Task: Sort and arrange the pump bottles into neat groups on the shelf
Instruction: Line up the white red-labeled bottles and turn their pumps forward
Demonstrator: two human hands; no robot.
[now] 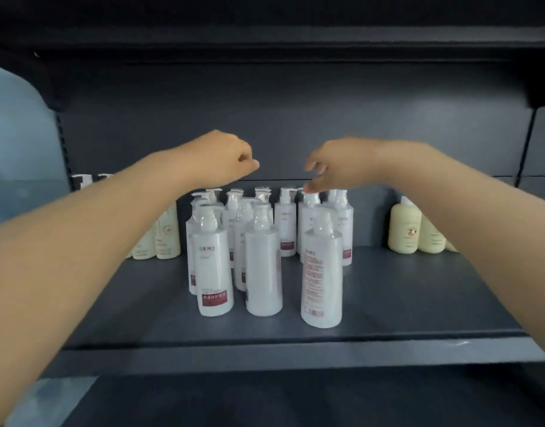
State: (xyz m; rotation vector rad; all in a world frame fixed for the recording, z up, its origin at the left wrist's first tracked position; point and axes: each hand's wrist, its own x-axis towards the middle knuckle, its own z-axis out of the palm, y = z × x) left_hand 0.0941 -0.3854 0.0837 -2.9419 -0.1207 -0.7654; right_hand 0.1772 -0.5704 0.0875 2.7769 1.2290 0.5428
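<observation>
On the shelf (388, 303), white pump bottles (263, 257) stand clustered at the middle, cream bottles (403, 229) at either side. Above the cluster, the left hand (225, 158) is curled and empty; the right hand (335, 167) hovers half-open and empty, a fingertip just over a pump.

Head cam only: one wide-angle view, facing fwd into the shelf (419, 291).
Worn on the head, aimed approx. level w/ a slight downward tilt onto the shelf deck, at close range. The front lip crosses the lower frame, the back panel (295, 118) fills the middle and the upper shelf (265, 41) caps the top. Both forearms enter from the lower corners, w/ left grip (231, 158) & right grip (335, 167) apart near centre. Edges bow from the lens; frame is soft, so the tilt is prob. only roughly judged.
</observation>
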